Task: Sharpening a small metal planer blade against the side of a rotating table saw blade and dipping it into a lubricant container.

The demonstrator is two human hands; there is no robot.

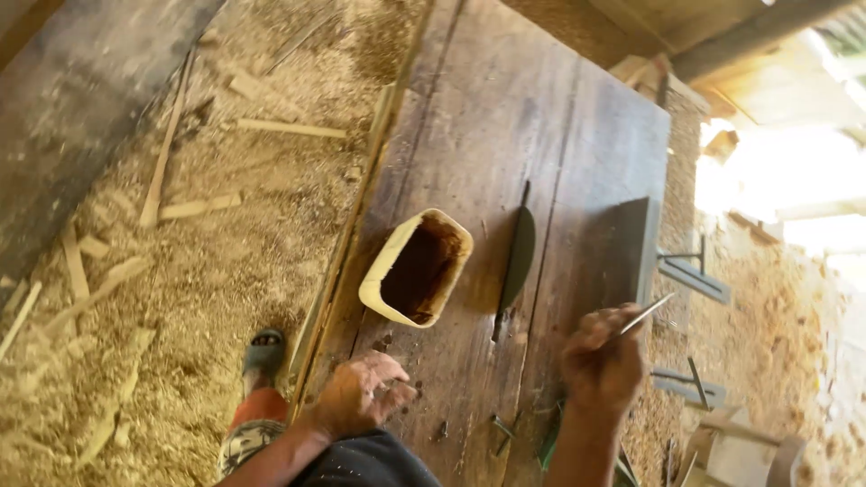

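My right hand (602,359) is closed around a thin metal rod (648,314) whose tip points up and right, above the dark wooden table (469,135). My left hand (361,397) rests low on the table near its front, fingers curled around something small that I cannot make out. A cream plastic tub (390,261) with a brown inside stands between and beyond the hands. Right of it a circular saw blade (519,257) rises from a slot in the table top.
A dark fence board (631,239) lies along the table's right side, with metal brackets (690,275) beyond its edge. Sawdust and wood offcuts (194,207) cover the floor at left. My foot in a sandal (263,352) stands by the table.
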